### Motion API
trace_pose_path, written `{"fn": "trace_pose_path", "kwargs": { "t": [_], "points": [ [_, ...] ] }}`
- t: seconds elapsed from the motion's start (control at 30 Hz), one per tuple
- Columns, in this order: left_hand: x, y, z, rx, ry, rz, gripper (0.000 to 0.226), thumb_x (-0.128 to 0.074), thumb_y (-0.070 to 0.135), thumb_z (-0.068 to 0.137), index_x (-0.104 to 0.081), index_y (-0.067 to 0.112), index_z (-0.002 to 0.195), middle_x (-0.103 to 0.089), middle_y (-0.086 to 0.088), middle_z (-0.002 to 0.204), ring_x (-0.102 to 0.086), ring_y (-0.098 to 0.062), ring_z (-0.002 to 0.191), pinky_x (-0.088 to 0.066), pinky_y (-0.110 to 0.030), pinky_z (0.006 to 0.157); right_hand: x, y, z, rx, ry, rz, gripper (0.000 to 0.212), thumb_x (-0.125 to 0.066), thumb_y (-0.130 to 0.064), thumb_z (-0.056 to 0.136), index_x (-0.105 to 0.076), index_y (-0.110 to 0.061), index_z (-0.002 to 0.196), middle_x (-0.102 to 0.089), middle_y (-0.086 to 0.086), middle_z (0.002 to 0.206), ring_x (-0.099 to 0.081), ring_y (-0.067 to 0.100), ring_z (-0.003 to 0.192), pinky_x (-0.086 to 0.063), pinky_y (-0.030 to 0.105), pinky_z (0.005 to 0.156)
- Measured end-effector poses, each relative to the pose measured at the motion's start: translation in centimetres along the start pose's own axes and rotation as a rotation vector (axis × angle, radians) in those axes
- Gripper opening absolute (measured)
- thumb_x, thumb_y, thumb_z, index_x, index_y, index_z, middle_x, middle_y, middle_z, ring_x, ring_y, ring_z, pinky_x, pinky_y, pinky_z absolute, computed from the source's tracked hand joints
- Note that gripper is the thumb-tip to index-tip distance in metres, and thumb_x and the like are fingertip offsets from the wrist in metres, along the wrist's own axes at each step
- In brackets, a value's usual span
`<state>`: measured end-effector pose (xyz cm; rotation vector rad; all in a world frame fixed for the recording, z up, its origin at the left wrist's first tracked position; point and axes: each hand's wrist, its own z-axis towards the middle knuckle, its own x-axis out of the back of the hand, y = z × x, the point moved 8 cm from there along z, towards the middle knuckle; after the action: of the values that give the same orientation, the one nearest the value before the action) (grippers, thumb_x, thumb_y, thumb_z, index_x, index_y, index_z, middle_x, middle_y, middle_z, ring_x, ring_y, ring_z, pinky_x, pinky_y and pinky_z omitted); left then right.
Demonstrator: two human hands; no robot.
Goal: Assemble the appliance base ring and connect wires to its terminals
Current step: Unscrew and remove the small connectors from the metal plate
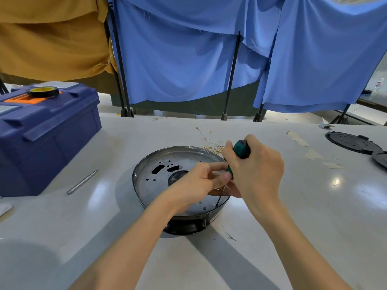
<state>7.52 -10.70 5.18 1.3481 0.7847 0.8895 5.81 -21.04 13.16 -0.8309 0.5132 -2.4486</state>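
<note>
A round metal appliance base [159, 164] with holes and slots sits on a black ring [188, 227] in the middle of the white table. My right hand [255, 170] grips the green-and-black handle of a screwdriver [240, 149]; its thin shaft slants down to the pan's near right rim. My left hand [201, 181] reaches over the pan, and its thumb and fingers pinch the screwdriver's shaft just below the handle. A tangle of thin white and yellow wires [211, 143] lies behind the pan, partly hidden by my right hand.
A blue toolbox [46, 139] with a roll of black tape [43, 92] on top stands at the left. A metal rod [82, 182] lies beside it. Black round plates [354, 142] lie at the far right. Blue and ochre cloth screens stand behind the table.
</note>
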Motion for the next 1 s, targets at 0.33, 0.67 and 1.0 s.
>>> {"fn": "trace_pose_path", "kwargs": {
  "t": [0.33, 0.67, 1.0],
  "points": [
    [2.5, -2.6, -0.5, 0.135, 0.039, 0.651, 0.038, -0.081, 0.004, 0.073, -0.075, 0.027, 0.103, -0.051, 0.010, 0.070, -0.040, -0.004, 0.060, -0.040, -0.015, 0.063, -1.0, 0.7, 0.7, 0.003, -0.220, 0.268, 0.028, -0.072, -0.032, 0.084, -0.058, -0.012, 0.070, -0.053, -0.003, 0.054, -0.060, 0.026, 0.049, -0.051, 0.043, 0.051],
    [2.7, -3.2, -0.3, 0.194, 0.074, 0.622, 0.029, -0.069, -0.013, 0.079, -0.075, 0.003, 0.102, -0.053, -0.005, 0.071, -0.049, 0.000, 0.046, -0.042, -0.006, 0.054, -0.4, -1.9, 0.2, 0.321, -0.047, 0.204, 0.031, -0.070, -0.020, 0.084, -0.051, -0.007, 0.064, -0.027, -0.004, 0.051, -0.024, 0.020, 0.046, -0.025, 0.021, 0.044],
    [1.8, -2.8, 0.5, 0.159, 0.115, 0.838, 0.015, -0.075, 0.006, 0.080, -0.066, 0.014, 0.070, -0.064, -0.003, 0.074, -0.052, -0.012, 0.066, -0.036, -0.012, 0.059, -1.6, -2.6, 0.4, 0.304, -0.384, 0.053, 0.036, -0.043, -0.049, 0.093, -0.056, -0.016, 0.083, -0.043, -0.010, 0.050, -0.042, 0.015, 0.045, -0.035, 0.028, 0.046]
  ]
}}
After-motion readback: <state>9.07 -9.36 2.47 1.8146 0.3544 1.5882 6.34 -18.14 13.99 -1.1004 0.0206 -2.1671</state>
